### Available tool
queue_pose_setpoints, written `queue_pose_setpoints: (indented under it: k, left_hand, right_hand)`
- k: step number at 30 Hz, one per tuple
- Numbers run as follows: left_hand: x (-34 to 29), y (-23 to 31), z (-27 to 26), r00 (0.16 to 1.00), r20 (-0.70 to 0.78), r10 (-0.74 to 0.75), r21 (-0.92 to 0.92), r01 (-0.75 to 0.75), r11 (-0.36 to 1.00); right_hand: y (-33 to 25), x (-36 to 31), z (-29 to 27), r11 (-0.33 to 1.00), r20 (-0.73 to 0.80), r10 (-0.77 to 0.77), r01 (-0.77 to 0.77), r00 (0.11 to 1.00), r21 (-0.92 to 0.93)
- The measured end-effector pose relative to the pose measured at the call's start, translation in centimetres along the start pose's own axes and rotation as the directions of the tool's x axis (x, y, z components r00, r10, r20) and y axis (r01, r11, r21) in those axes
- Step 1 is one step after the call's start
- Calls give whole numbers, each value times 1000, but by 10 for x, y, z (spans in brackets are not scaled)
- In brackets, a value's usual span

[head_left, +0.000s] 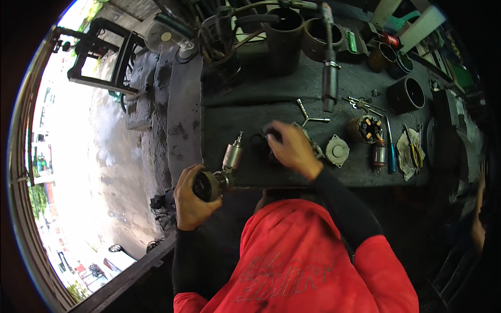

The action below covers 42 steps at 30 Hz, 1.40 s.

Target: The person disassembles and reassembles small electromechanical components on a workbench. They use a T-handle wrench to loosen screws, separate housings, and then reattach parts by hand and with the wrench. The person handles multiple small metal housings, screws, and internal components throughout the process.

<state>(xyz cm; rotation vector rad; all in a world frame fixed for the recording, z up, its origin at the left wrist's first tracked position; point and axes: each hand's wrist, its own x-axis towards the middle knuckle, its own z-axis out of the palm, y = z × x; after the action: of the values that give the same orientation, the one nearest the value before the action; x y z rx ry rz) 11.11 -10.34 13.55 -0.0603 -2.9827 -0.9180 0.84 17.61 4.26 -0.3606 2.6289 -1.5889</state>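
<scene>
In my left hand (187, 208) is a starter motor's drive housing (206, 186), a round hollow metal casing gripped from its left side. A silvery solenoid cylinder (233, 156) is attached and points up and away over the table's front edge. My right hand (292, 147) is above the table, slightly blurred, its fingers curled at a dark piece that I cannot make out. Partly behind that hand lies a metal part (311, 142). Just right of it rests a round grey end cover (337, 151). A three-armed socket wrench (308, 119) lies beyond the hand.
Farther right are a motor casing with copper-coloured brushes (368, 129), an armature (380, 157), a blue-handled screwdriver (392, 156) and yellow-handled pliers (417, 155) on a rag. Dark cylinders (405, 96) and a tool-filled can (223, 68) stand behind. A black metal frame (107, 55) is at far left.
</scene>
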Motion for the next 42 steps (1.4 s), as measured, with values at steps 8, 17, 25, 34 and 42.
queue_pose_setpoints:
  k: [8, 17, 25, 34, 42]
  left_hand:
    - [-13, -3, 48, 998, -43, -43, -184, 34, 982]
    - [-7, -5, 54, 998, -63, 12, -259, -28, 966]
    - [-6, -15, 53, 997, -78, 20, -264, -40, 964]
    - [-2, -14, 71, 996, -62, -67, -313, 45, 949]
    - [15, -11, 97, 991, -35, -127, -343, 108, 933]
  right_hand:
    - [19, -103, 60, 851, 87, 137, -72, 987, -520]
    - [27, -78, 80, 802, -94, 101, -137, 990, -582]
    - [32, -59, 103, 785, -106, 181, -209, 978, -583]
    - [39, -58, 100, 923, -249, 138, -216, 958, -320]
    - [-2, -62, 38, 337, 333, 517, -545, 788, 767]
